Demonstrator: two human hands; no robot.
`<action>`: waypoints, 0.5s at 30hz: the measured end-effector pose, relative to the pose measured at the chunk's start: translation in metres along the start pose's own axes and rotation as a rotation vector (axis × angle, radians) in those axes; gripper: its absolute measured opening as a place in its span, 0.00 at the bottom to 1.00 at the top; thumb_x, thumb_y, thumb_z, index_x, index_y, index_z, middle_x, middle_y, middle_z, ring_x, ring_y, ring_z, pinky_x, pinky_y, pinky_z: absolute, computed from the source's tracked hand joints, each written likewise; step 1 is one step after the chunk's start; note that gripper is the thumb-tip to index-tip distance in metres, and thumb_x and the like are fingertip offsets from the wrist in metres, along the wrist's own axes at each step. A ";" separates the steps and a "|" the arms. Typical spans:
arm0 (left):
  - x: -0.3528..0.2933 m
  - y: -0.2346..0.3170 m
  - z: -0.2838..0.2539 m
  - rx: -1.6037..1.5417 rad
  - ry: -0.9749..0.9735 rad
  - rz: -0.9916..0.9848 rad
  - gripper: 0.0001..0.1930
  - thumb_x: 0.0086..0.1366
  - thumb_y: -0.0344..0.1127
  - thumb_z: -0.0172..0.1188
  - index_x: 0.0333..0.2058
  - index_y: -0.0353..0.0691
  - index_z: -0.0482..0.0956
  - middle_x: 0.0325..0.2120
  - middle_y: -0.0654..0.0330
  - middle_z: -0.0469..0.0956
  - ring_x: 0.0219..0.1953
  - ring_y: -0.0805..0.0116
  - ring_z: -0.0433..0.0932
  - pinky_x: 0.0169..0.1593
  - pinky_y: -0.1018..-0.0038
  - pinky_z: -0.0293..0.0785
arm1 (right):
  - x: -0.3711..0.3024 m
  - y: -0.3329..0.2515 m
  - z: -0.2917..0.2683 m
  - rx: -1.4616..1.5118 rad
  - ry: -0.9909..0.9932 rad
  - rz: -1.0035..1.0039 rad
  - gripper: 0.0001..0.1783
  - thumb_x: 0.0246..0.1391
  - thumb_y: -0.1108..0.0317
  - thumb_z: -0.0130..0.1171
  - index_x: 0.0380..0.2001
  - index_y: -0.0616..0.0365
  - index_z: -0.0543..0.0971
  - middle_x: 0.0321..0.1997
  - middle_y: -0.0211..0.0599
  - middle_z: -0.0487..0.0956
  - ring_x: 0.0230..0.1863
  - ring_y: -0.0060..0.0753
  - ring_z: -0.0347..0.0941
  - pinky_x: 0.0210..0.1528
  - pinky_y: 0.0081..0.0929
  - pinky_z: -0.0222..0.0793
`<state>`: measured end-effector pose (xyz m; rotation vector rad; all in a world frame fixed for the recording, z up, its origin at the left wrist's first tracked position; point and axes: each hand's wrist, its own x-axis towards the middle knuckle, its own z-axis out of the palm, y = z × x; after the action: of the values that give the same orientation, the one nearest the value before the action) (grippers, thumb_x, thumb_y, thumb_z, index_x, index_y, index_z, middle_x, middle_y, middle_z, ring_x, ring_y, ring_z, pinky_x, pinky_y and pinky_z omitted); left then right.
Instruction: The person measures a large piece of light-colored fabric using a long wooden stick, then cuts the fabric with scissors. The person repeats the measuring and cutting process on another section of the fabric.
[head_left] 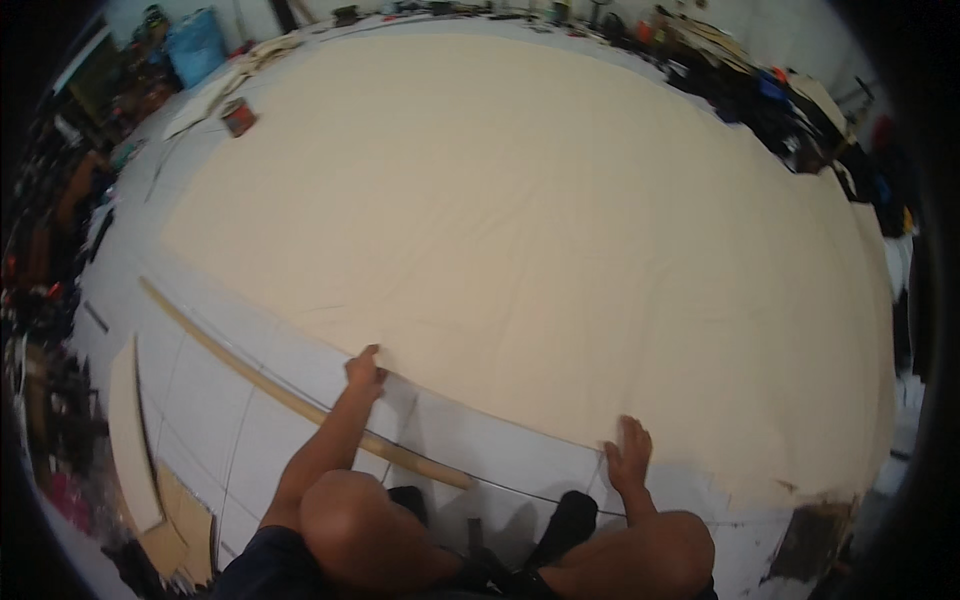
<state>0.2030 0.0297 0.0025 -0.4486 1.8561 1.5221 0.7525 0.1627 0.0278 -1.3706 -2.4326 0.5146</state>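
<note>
A very large cream cloth (480,220) lies spread over the white tiled floor, with faint creases across it. At its near edge, left of the middle, my left hand (366,372) has its fingers bent and closed on the border of the cloth. Farther right along the same edge, my right hand (628,453) rests flat with its fingers stretched out. My bent knees and dark-covered feet show between my arms, just short of the cloth.
A long wooden strip (270,385) lies on the tiles, passing behind my left forearm. A red can (238,117) stands at the cloth's far left corner. Pale offcuts (130,440) lie at the left; dark clutter (740,100) lines the far right. A dark patch (810,540) is near right.
</note>
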 end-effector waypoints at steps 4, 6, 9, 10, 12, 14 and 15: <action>0.000 -0.006 0.005 -0.118 -0.021 -0.002 0.14 0.60 0.42 0.66 0.31 0.36 0.76 0.19 0.58 0.72 0.18 0.68 0.68 0.18 0.69 0.58 | -0.001 0.004 -0.008 0.045 0.025 0.018 0.33 0.59 0.55 0.56 0.62 0.63 0.67 0.61 0.54 0.70 0.64 0.58 0.62 0.67 0.52 0.51; 0.001 -0.008 0.003 -0.211 0.032 -0.065 0.14 0.60 0.42 0.66 0.30 0.36 0.76 0.18 0.58 0.72 0.18 0.69 0.68 0.17 0.70 0.57 | -0.002 0.007 -0.013 0.108 0.037 0.017 0.32 0.59 0.57 0.56 0.62 0.63 0.67 0.61 0.56 0.70 0.63 0.59 0.63 0.66 0.51 0.52; 0.018 -0.004 -0.029 -0.053 -0.101 -0.047 0.13 0.62 0.39 0.64 0.34 0.34 0.75 0.27 0.56 0.76 0.25 0.65 0.75 0.24 0.71 0.70 | -0.002 -0.002 -0.005 0.179 0.036 0.003 0.30 0.59 0.61 0.56 0.62 0.64 0.68 0.61 0.58 0.69 0.62 0.59 0.63 0.65 0.51 0.53; 0.010 -0.005 -0.019 -0.038 -0.142 -0.052 0.14 0.62 0.38 0.64 0.36 0.33 0.74 0.30 0.55 0.77 0.28 0.64 0.77 0.27 0.70 0.74 | -0.004 -0.001 -0.011 0.140 0.020 0.038 0.30 0.59 0.61 0.56 0.62 0.64 0.68 0.61 0.58 0.69 0.62 0.59 0.63 0.65 0.51 0.53; -0.014 -0.009 0.001 -0.115 -0.137 -0.030 0.14 0.64 0.37 0.63 0.39 0.32 0.73 0.36 0.54 0.77 0.34 0.61 0.80 0.35 0.69 0.81 | -0.008 0.001 -0.013 0.068 0.028 0.044 0.30 0.58 0.61 0.57 0.61 0.64 0.68 0.60 0.58 0.69 0.62 0.59 0.62 0.65 0.51 0.53; -0.013 -0.013 0.001 -0.108 -0.137 0.015 0.14 0.64 0.36 0.62 0.42 0.31 0.72 0.38 0.53 0.77 0.38 0.59 0.80 0.40 0.66 0.82 | -0.012 0.000 -0.010 -0.002 0.074 -0.013 0.30 0.58 0.61 0.57 0.61 0.64 0.69 0.59 0.58 0.69 0.62 0.59 0.62 0.65 0.51 0.53; -0.013 -0.013 -0.005 -0.099 -0.126 0.041 0.14 0.65 0.35 0.61 0.43 0.31 0.71 0.40 0.52 0.77 0.40 0.58 0.80 0.42 0.65 0.82 | -0.013 -0.009 -0.008 0.012 0.046 -0.024 0.30 0.57 0.61 0.58 0.61 0.64 0.69 0.59 0.58 0.69 0.62 0.59 0.62 0.65 0.51 0.53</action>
<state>0.2192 0.0198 0.0029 -0.3529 1.7085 1.6365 0.7556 0.1488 0.0380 -1.3323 -2.4021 0.4853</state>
